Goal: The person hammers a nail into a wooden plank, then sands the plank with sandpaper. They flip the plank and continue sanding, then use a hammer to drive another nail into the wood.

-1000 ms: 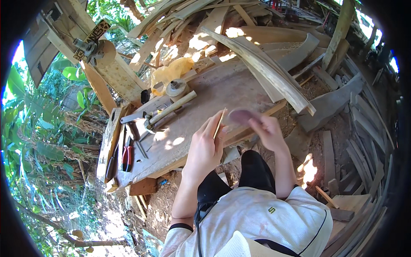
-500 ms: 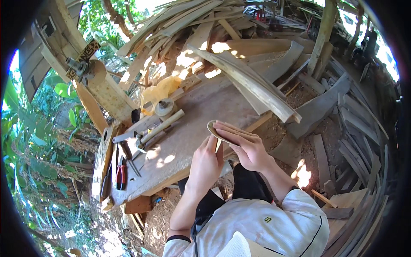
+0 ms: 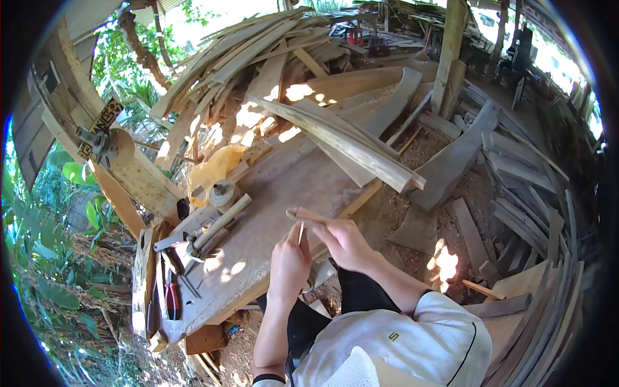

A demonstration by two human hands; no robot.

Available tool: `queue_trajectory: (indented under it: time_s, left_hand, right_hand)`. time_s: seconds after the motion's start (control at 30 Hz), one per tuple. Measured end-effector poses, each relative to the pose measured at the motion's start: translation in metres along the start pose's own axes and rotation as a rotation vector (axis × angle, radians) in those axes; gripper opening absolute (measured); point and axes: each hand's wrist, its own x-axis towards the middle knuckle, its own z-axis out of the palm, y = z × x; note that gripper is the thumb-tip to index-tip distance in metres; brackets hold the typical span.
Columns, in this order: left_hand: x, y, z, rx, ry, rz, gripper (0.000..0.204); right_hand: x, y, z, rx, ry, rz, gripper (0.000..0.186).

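Note:
In front of my body, over the near edge of the wooden workbench (image 3: 284,187), both hands are on a small spoon-shaped wooden piece (image 3: 302,231). Its thin pale stem rises out of my left hand (image 3: 289,266), which is closed around the lower part. My right hand (image 3: 347,244) lies against the rounded upper end, its fingers together and pressed on it. Most of the head is hidden behind those fingers. Whether a thin sheet lies under them, I cannot tell.
Left on the bench lie a wooden-handled hammer (image 3: 222,222), red-handled pliers (image 3: 172,300), a round container (image 3: 224,193) and a yellow plastic bag (image 3: 216,169). A long plank (image 3: 348,145) juts over the bench's right side. Stacked boards (image 3: 251,55) stand behind; wood scraps cover the right-hand ground.
My right hand has tilted, so the piece's rounded rim shows less. Both hands sit slightly lower and further left in the picture, as the whole view has shifted.

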Motion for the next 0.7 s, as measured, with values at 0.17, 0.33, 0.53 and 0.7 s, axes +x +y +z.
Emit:
queue_trajectory:
  time_s: [0.17, 0.33, 0.53, 0.7]
  left_hand:
    - [0.002, -0.018, 0.005, 0.066, -0.035, -0.054, 0.017]
    - [0.000, -0.018, 0.007, 0.025, -0.027, -0.091, 0.018]
    - [-0.008, -0.022, 0.007, -0.043, 0.032, -0.062, 0.015]
    - [-0.007, -0.028, 0.011, -0.017, 0.000, -0.098, 0.013]
  right_hand:
    - [0.003, -0.002, 0.012, -0.034, 0.081, -0.105, 0.034]
    - [0.006, 0.009, 0.009, -0.222, -0.083, 0.353, 0.034]
    - [-0.002, 0.018, 0.020, 0.001, 0.092, 0.099, 0.031]
    - [-0.006, 0.030, 0.022, 0.045, 0.089, 0.176, 0.030]
